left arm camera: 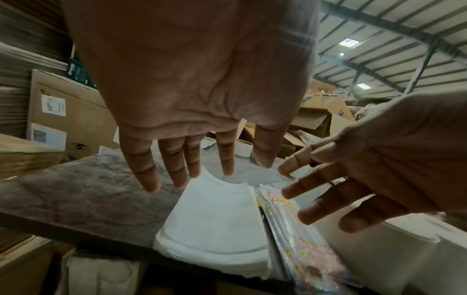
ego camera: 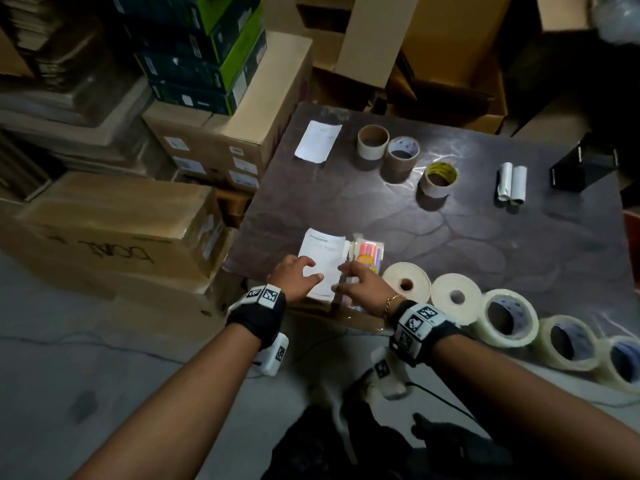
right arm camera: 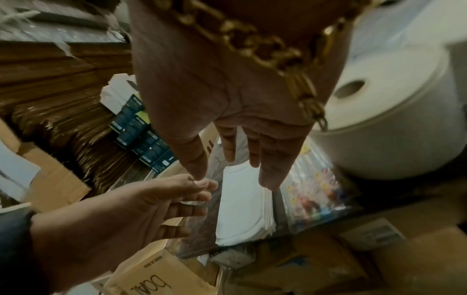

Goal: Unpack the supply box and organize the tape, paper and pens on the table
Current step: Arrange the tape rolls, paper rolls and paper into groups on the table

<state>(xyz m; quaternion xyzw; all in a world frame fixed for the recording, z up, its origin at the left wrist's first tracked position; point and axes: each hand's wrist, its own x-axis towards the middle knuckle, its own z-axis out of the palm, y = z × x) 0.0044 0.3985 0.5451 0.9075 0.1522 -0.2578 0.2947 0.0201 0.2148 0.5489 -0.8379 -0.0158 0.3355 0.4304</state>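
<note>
Dark marbled table [ego camera: 433, 237] among cardboard boxes [ego camera: 114, 233]

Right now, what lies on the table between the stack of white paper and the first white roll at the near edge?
Between the paper stack and the white roll lies the clear pack of pens, right beside the paper. The head view shows it best.

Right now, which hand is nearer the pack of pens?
Right. The right hand hovers over the pack of pens; the left hand is over the paper stack beside it.
</note>
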